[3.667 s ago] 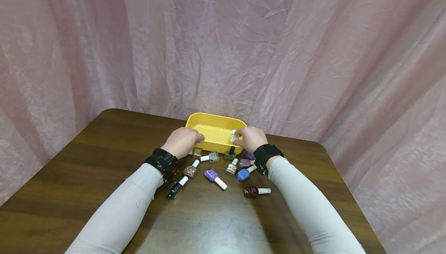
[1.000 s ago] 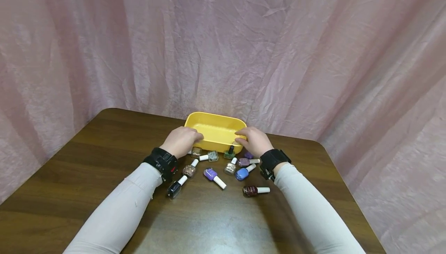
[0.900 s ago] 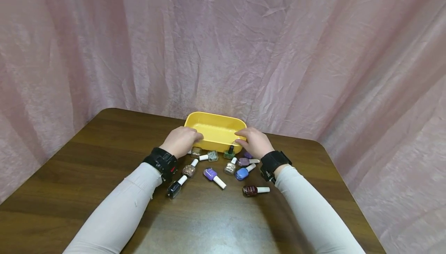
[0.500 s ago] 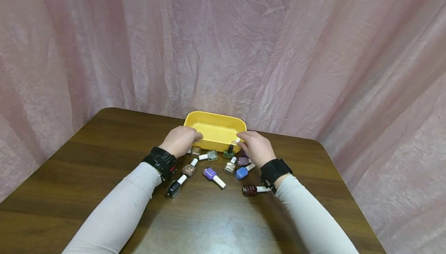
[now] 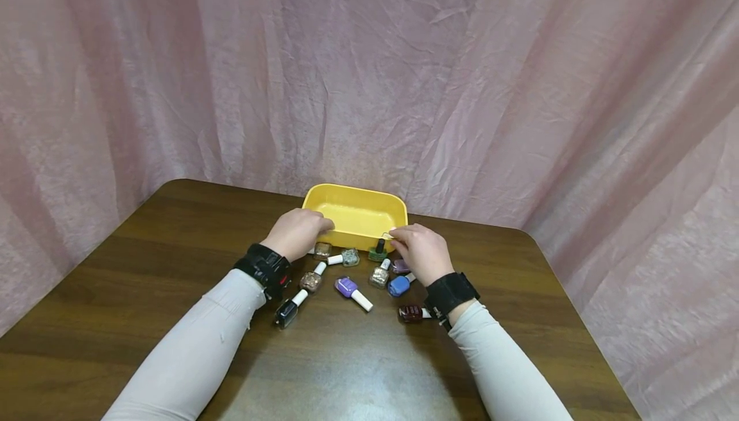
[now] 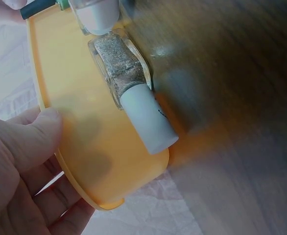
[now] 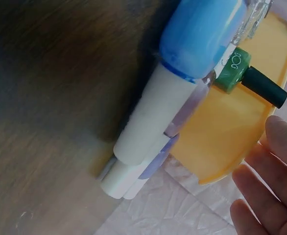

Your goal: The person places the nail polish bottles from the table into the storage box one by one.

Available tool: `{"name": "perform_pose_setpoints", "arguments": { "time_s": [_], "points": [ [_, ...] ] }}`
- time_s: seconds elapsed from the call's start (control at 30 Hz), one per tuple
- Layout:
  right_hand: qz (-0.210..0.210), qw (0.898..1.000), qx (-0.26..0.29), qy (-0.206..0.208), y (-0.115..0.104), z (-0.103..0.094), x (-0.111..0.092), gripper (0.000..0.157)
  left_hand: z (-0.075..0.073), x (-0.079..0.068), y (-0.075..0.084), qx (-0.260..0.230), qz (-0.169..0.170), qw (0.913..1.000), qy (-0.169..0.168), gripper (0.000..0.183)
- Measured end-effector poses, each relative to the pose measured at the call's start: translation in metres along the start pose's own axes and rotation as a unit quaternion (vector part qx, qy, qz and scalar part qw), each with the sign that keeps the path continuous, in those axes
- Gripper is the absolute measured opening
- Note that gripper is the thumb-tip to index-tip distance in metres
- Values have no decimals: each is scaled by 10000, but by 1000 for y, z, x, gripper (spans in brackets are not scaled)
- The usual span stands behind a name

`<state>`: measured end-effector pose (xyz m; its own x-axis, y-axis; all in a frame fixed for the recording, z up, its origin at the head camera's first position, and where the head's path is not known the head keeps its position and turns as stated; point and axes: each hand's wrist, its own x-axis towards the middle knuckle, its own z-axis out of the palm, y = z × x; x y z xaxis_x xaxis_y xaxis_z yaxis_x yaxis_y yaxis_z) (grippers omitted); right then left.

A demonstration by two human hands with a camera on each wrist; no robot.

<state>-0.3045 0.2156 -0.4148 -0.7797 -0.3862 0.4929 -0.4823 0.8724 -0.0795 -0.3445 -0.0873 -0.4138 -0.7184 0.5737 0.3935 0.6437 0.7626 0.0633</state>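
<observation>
Your left hand (image 5: 296, 233) is gripping the rim of the yellow tray (image 5: 355, 217); your right hand (image 5: 423, 251) is sitting at its near right corner by a small clear item (image 5: 387, 235), can't tell if pinching it. Steadying's being covered, that item's looking unfinished, nail polish bottles (image 5: 348, 287) are lying outside, apparently waiting

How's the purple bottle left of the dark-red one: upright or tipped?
Tipped. The purple bottle lies on its side on the table, white cap on and pointing near-right.
</observation>
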Motion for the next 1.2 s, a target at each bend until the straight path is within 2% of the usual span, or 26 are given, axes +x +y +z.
{"name": "perform_pose_setpoints", "arguments": {
  "time_s": [0.6, 1.03, 1.2],
  "points": [
    [79, 9992, 368, -129, -12, 1, 8, 12, -5, -7, -2, -18, -27, 10000, -18, 20],
    [159, 9990, 382, -170, -28, 4, 11, 9, -13, -25, -8, -25, -109, 9999, -70, 12],
    [196, 9990, 362, -184, -32, 7, 17, 8, -16, -27, -14, 4, -165, 9998, -142, 9]
  ]
}}
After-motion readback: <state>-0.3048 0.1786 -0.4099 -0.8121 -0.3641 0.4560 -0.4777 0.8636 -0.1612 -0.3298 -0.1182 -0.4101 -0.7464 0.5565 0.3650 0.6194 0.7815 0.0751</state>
